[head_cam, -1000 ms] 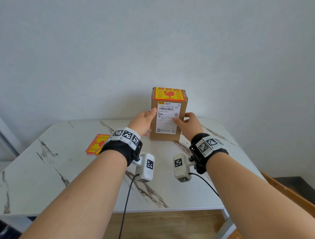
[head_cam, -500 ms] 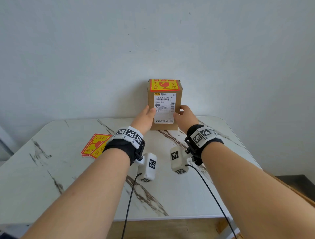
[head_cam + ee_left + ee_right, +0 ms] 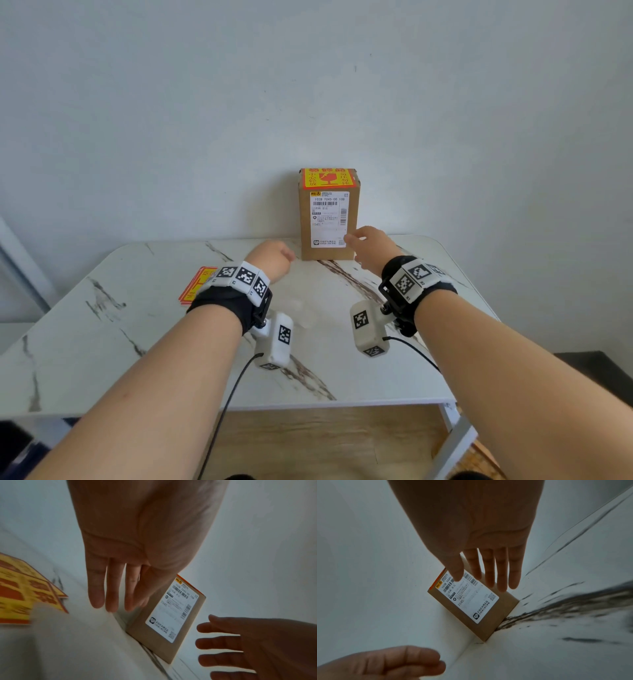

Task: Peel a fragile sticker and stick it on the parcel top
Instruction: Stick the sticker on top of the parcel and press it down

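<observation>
Standing at the table's far edge, head view: the parcel (image 3: 328, 219) is seen upright by the wall, a fragile sticker (image 3: 327, 177) laid on its top, a white shipping label (image 3: 329, 219) on its front.
Head view, hands: the left hand (image 3: 271, 256) is held just left of the parcel, apart from it; the right hand (image 3: 371, 245) is seen at its lower right corner, contact not made out. A sticker stack (image 3: 195, 286) is half hidden behind the left wrist.
Left wrist view: straight, loose fingers (image 3: 109, 588) are shown, nothing held; the parcel (image 3: 171, 615) is partly covered by them; the stack (image 3: 25, 596) is blurred.
Right wrist view: fingers (image 3: 489, 570) are spread, nothing gripped; the label's upper part is hidden; the left hand (image 3: 385, 664) is cut off below, loosely curled.
</observation>
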The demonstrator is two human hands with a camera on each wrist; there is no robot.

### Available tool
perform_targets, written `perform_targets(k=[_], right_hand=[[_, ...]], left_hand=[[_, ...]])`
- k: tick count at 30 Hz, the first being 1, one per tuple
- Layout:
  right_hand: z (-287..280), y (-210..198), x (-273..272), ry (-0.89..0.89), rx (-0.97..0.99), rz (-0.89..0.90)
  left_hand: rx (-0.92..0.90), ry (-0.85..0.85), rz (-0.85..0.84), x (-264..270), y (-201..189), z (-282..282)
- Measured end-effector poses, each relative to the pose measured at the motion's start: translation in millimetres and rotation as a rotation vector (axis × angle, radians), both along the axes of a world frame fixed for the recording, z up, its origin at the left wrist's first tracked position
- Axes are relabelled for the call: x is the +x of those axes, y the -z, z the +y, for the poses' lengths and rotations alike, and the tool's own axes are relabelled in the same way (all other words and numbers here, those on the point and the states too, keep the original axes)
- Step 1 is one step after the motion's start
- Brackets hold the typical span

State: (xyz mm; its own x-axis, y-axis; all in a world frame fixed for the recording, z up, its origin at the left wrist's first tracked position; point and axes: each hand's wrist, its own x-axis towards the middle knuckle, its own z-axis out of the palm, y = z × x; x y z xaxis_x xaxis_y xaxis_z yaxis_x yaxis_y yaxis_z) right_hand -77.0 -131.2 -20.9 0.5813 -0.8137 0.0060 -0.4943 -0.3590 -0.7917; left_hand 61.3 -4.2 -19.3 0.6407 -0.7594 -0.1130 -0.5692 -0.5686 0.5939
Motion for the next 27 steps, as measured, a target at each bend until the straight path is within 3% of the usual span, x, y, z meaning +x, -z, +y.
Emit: perform_targets(k=[5,13,27], right_hand=[[25,6,-15,-0.115,-0.014,0.109],[67,23,-15,-0.335,0.140,0.380],[42,29,-7,-0.088,0.168,0.202]], left_hand=[[0.019,-0.039,0.009,-1,10,35],[0.151,0.011,-0.090,-23,33,54],[0.076,0.120,-0.054,-42,32,25]])
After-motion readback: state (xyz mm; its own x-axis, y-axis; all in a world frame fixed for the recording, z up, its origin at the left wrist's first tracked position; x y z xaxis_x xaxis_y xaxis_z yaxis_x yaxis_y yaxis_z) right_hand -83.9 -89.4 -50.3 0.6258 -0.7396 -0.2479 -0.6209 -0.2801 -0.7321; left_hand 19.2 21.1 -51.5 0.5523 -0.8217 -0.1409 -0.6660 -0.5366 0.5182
